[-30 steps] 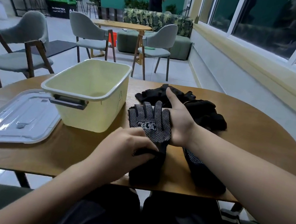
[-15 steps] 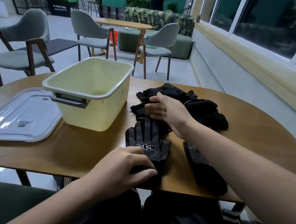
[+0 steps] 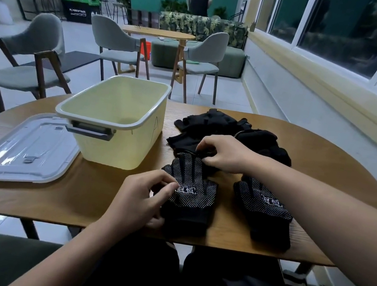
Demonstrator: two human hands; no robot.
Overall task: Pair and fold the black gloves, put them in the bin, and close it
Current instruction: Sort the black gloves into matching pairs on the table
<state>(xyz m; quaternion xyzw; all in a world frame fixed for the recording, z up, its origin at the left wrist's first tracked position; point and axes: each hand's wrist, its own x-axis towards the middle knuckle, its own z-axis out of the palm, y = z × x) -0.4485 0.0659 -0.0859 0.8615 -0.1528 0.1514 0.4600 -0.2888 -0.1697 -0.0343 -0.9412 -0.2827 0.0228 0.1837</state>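
Note:
A black dotted glove (image 3: 190,192) lies flat, palm up, near the table's front edge. My left hand (image 3: 141,197) pinches its left side by the cuff. My right hand (image 3: 224,152) pinches the glove's fingertips at the far end. A second dotted glove (image 3: 263,206) lies to the right, partly under my right forearm. A pile of several more black gloves (image 3: 212,124) sits behind. The pale yellow bin (image 3: 117,119) stands open at left centre, with nothing visible inside. Its clear lid (image 3: 26,149) lies flat to the left.
The round wooden table (image 3: 326,169) holds everything; its front edge is close to my lap. Grey chairs (image 3: 30,61) and another table stand behind. A person in black stands far back. A window wall runs along the right.
My right hand lifted off the flat glove, went back toward the pile, and now pinches the glove's fingertips. My left hand slid from on top of the cuff to the glove's left edge.

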